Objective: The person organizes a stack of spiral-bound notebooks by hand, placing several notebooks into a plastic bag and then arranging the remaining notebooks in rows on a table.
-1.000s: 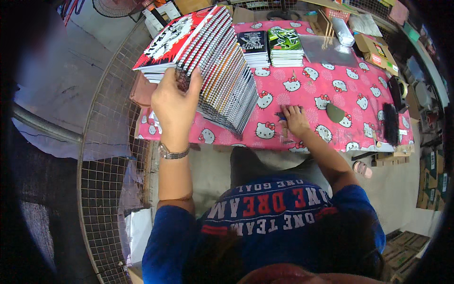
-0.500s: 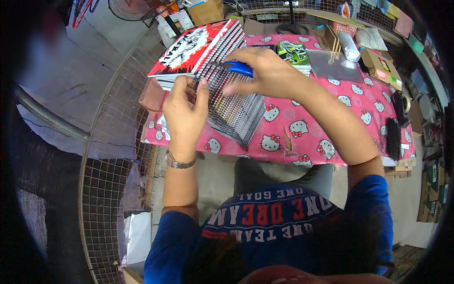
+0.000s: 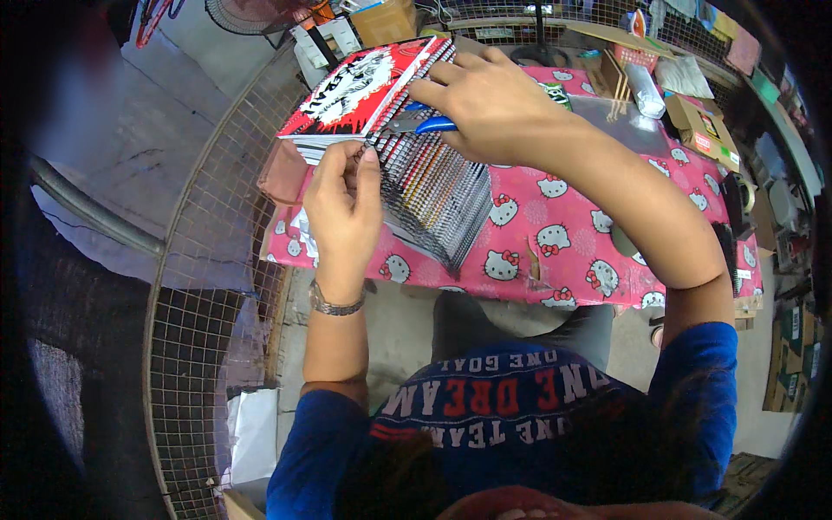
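A tall stack of spiral-bound notebooks stands on the table, the top one with a red, white and black cover. Their coil bindings face toward me and to the right. My left hand, wearing a metal watch, has thumb and forefinger closed on the near end of the top notebook's coil. In my right hand are pliers with blue handles, their metal jaws pointing left toward that coil end. My right fingers reach over the upper part of the bindings; their tips are partly hidden.
The table has a pink cartoon-cat cloth. On its right lie a cardboard box, a clear plastic roll and a tape roll. Wire mesh runs along the left, and a fan stands at the far left.
My right hand has moved farther away along the bindings, its fingers now over the upper coils, with the pliers still in it. My left hand stays at the coil end.
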Tool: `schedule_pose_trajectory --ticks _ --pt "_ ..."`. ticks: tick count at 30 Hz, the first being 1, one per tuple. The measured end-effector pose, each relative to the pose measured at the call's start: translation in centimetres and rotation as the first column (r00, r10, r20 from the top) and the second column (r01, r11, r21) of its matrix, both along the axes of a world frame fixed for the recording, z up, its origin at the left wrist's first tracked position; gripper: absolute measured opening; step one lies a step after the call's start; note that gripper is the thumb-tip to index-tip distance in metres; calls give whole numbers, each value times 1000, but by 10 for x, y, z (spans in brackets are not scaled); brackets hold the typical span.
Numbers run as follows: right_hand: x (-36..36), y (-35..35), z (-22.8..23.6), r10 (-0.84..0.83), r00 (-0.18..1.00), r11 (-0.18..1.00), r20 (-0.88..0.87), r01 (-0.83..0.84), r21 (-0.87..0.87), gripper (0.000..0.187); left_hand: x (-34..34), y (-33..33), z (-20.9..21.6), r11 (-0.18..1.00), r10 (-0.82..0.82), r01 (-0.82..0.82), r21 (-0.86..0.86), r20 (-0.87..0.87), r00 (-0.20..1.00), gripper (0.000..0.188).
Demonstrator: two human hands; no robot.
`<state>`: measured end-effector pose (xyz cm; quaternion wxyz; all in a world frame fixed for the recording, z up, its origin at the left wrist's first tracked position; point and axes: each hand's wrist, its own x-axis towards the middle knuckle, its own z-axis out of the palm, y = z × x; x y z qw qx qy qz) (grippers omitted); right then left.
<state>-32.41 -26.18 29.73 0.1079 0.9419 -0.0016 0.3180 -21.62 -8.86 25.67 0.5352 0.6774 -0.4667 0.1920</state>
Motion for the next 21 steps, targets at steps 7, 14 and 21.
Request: schedule_pose_trajectory --ticks 7,14,21 --pt "2 1 6 59 994 995 -94 -51 81 38 3 0 -3 997 15 -20 70 67 998 10" --pt "-4 0 0 -35 978 987 -205 67 148 32 15 13 -2 891 -454 357 -282 -589 668 21" --pt "-1 -4 -15 17 999 1000 49 -15 -21 32 8 9 6 814 -537 446 -371 -774 335 21"
